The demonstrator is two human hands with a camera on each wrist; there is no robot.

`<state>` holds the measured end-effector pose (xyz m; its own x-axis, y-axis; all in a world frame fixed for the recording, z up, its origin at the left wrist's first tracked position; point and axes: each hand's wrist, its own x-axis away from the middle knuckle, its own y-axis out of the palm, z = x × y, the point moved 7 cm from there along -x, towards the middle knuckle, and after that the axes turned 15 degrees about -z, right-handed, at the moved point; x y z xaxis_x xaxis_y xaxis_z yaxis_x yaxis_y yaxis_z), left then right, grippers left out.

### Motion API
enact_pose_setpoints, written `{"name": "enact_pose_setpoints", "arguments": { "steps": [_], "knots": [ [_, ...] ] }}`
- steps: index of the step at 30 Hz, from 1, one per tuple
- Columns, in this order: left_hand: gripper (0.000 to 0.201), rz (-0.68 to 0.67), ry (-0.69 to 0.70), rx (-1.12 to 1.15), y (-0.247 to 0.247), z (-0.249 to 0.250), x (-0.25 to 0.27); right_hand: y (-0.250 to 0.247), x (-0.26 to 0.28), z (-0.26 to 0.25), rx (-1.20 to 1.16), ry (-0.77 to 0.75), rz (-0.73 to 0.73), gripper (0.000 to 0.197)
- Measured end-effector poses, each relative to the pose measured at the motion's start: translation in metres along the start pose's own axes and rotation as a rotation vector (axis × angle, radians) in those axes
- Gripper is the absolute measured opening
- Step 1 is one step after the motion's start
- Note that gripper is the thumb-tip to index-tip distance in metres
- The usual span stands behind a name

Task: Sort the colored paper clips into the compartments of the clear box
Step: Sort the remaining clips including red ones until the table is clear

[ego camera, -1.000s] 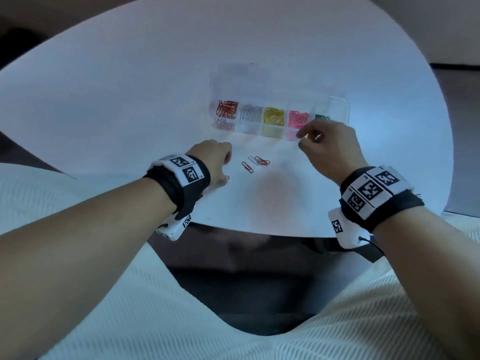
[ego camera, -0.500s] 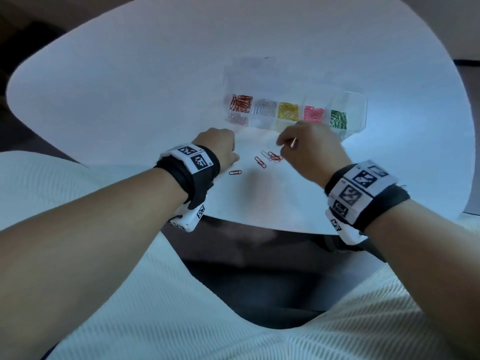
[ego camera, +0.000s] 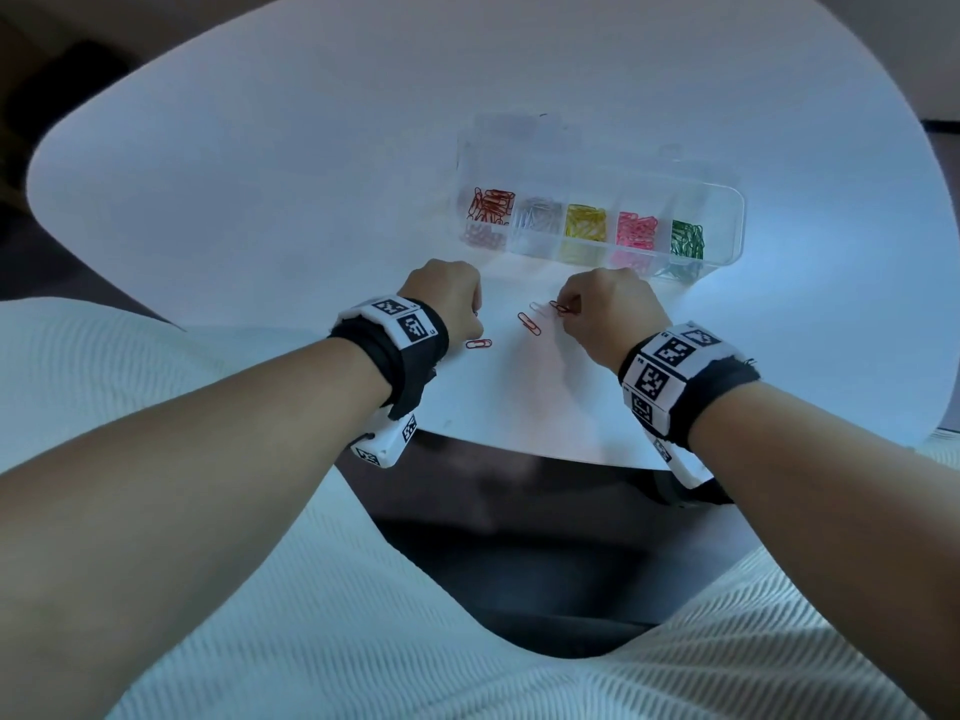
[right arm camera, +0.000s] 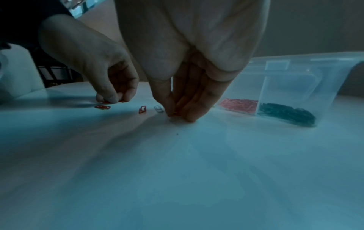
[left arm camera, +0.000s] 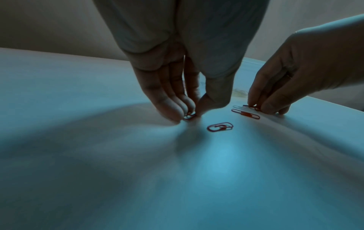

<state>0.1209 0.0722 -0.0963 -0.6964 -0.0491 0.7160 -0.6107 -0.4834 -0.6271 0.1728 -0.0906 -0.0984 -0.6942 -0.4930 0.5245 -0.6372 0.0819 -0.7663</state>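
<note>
Head view: a clear box (ego camera: 724, 210) sits on the white worktop (ego camera: 260, 200), well beyond both hands, with five filled compartments in a row: red, silver, yellow, pink and green clips, left to right. Five loose clips lie on the worktop near the hands. The left hand (ego camera: 441, 298) has its fingers (left arm camera: 173, 109) drawn together, pinching one red clip (left arm camera: 189, 116) against the surface. A second red clip (ego camera: 478, 344) lies free just beside that hand, and a third red clip (ego camera: 529, 323) lies between the two hands. The right hand (ego camera: 608, 314) has its fingers (right arm camera: 194, 109) bunched on a fourth red clip (ego camera: 560, 307), with one pale clip (ego camera: 537, 307) touching or just beside it.
</note>
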Motion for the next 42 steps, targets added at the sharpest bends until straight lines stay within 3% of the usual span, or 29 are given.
{"name": "enact_pose_setpoints", "arguments": {
  "steps": [7, 12, 22, 29, 36, 42],
  "knots": [
    [0.015, -0.013, 0.022, 0.062, 0.001, -0.002, 0.004, 0.002, -0.001, 0.015, -0.237, 0.140, 0.020, 0.011],
    [0.017, 0.038, 0.126, 0.110, -0.011, 0.006, 0.015, 0.005, 0.002, 0.020, -0.329, 0.151, 0.058, 0.012],
    [0.013, -0.105, 0.124, -0.121, 0.014, 0.017, 0.018, 0.003, 0.006, 0.018, -0.348, 0.134, 0.044, 0.013],
    [0.015, -0.074, 0.136, -0.080, 0.013, 0.016, 0.015, 0.021, 0.026, -0.033, -0.119, -0.092, -0.026, 0.019],
    [0.015, -0.063, 0.126, -0.046, 0.007, 0.012, 0.014, 0.024, 0.010, -0.041, 0.019, -0.025, -0.069, 0.021],
    [0.015, 0.027, 0.196, 0.037, -0.014, 0.020, 0.016, 0.016, 0.002, -0.036, -0.140, 0.130, -0.129, 0.007]
  ]
}}
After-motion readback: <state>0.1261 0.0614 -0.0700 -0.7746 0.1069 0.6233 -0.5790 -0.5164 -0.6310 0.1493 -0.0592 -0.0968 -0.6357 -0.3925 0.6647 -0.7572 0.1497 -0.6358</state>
